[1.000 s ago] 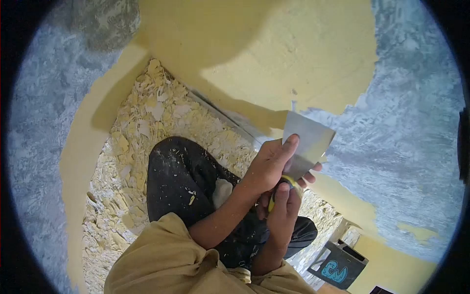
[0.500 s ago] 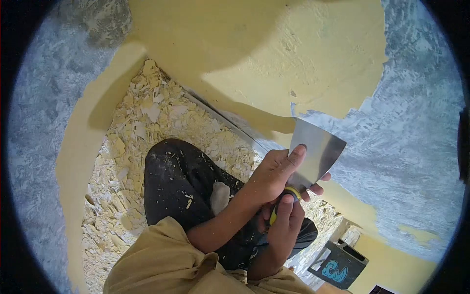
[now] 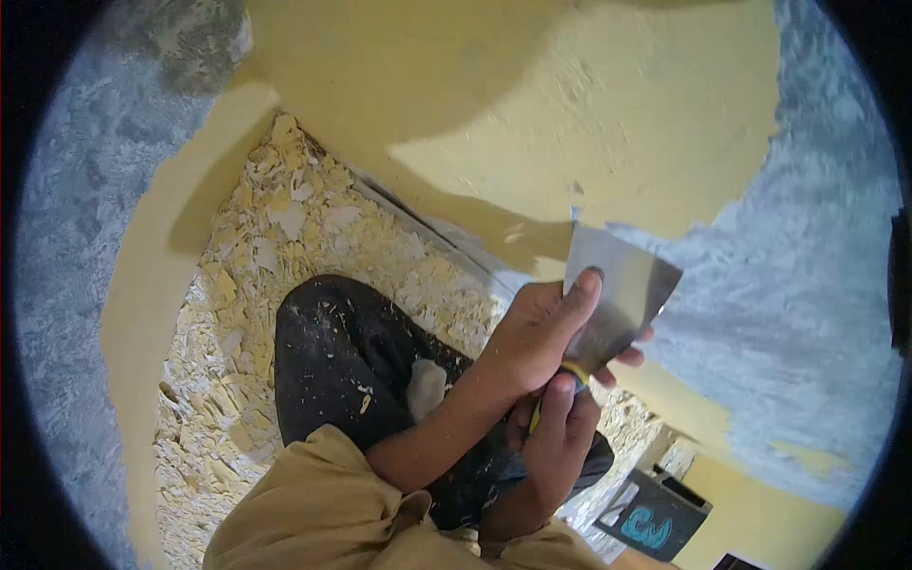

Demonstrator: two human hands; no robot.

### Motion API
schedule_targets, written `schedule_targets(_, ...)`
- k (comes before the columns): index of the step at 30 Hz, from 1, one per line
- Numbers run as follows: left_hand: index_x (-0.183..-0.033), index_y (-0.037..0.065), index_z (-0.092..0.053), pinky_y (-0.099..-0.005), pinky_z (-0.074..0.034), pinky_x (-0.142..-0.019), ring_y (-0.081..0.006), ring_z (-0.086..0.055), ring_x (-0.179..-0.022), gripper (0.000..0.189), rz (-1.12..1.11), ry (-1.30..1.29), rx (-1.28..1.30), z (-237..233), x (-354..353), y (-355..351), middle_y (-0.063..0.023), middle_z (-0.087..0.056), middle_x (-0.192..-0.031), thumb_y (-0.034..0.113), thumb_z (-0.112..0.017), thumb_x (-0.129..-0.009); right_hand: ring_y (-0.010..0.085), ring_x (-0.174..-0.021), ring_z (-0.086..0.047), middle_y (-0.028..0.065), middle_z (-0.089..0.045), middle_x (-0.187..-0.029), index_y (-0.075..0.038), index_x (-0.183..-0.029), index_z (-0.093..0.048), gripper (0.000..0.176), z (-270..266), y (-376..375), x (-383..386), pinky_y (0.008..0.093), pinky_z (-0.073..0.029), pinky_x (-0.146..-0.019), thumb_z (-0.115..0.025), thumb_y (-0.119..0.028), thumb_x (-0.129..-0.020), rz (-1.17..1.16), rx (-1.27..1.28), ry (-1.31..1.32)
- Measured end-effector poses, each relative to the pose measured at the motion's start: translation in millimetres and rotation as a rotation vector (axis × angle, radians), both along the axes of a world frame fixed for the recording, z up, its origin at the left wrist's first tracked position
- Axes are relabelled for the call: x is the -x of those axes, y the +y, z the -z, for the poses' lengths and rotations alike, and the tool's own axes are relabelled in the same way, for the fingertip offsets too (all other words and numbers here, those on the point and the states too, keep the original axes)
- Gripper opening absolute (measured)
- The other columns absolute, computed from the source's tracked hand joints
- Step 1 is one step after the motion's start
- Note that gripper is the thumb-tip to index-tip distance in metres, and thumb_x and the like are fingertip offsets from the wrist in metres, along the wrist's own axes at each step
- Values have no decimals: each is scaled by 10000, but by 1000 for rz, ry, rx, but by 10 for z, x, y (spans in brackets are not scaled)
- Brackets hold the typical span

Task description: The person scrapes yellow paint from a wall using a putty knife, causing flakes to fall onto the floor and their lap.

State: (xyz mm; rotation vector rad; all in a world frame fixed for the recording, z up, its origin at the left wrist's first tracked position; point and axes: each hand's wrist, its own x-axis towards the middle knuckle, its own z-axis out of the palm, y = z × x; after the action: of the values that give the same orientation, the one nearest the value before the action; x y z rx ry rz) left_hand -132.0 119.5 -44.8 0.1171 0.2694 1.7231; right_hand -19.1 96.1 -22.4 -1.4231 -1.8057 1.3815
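Observation:
A wide putty knife (image 3: 622, 294) is held in front of my lap, its metal blade pointing up and to the right. My left hand (image 3: 546, 328) pinches the blade, with the thumb on its near face and the fingertips showing beyond its lower right edge. Just below, my right hand (image 3: 560, 437) is closed around the black and yellow handle (image 3: 574, 373), which the fingers mostly cover. Behind the blade is a wall with yellow paint (image 3: 665, 133) and bare grey-blue plaster (image 3: 779, 285).
Yellow and white paint flakes (image 3: 256, 275) cover the floor around my dark-trousered leg (image 3: 328, 351), which is dusted with bits. A greyish lump (image 3: 427, 388) rests on the trousers. At the lower right stands a dark box with a blue drawing (image 3: 651, 518).
The blade has tilted and shifted slightly to the right, and its bright reflection has changed. Both hands keep their hold. The whole view has moved a little.

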Motion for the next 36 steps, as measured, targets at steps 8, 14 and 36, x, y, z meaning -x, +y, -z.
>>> schedule_targets(8, -1077, 1, -573, -282, -543, -526, -184, -663, -741, 530, -12, -11, 14, -30, -16, -27, -144, -658, -900, 488, -423, -933, 86, -390, -399, 25, -447, -535, -31, -775, -475, 370, 7, 16, -38, 215, -298, -331, -397, -327, -984, -20, 14, 9)
schedule_targets(14, -1091, 4, -550, -279, -544, -535, -204, -664, -735, 560, -68, 80, 52, -57, 47, 32, -158, -654, -896, 520, -415, -922, 73, -402, -390, 19, -445, -554, -21, -804, -490, 350, 122, 144, 7, 198, -302, -345, -408, -311, -983, -80, -37, 24)
schedule_targets(36, -1136, 30, -537, -275, -523, -551, -187, -651, -735, 550, -129, 213, 156, -149, 56, -8, -133, -650, -902, 523, -428, -917, 70, -541, -449, -1, -490, -604, 11, -857, -531, 295, 155, 171, -5, 230, -345, -476, -481, -263, -956, -151, 206, 246)
